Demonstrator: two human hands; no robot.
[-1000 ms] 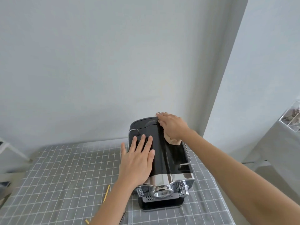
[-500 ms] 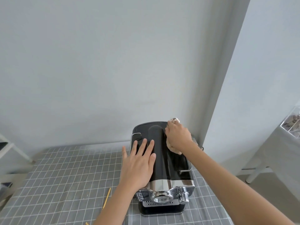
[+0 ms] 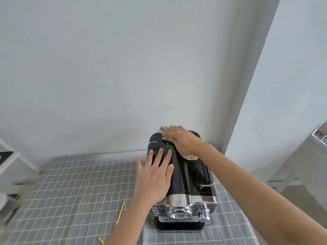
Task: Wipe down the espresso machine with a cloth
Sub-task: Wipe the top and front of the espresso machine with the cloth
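Note:
A black espresso machine (image 3: 192, 175) with a chrome front stands on the checked table, its front facing me. My left hand (image 3: 154, 175) lies flat with spread fingers on the left side of the machine's top. My right hand (image 3: 182, 141) presses a beige cloth (image 3: 190, 157) onto the rear of the top, fingers pointing left. Most of the cloth is hidden under that hand; bits stick out at the back and below the wrist.
The table (image 3: 74, 188) has a grey cloth with a white grid. A yellow stick (image 3: 120, 213) lies left of the machine, another yellow piece (image 3: 100, 240) near the front edge. White walls stand close behind and right. White furniture (image 3: 10, 156) sits at far left.
My right hand with the cloth has slid from the right rear of the top toward the back left corner. My left hand has stayed flat on the machine.

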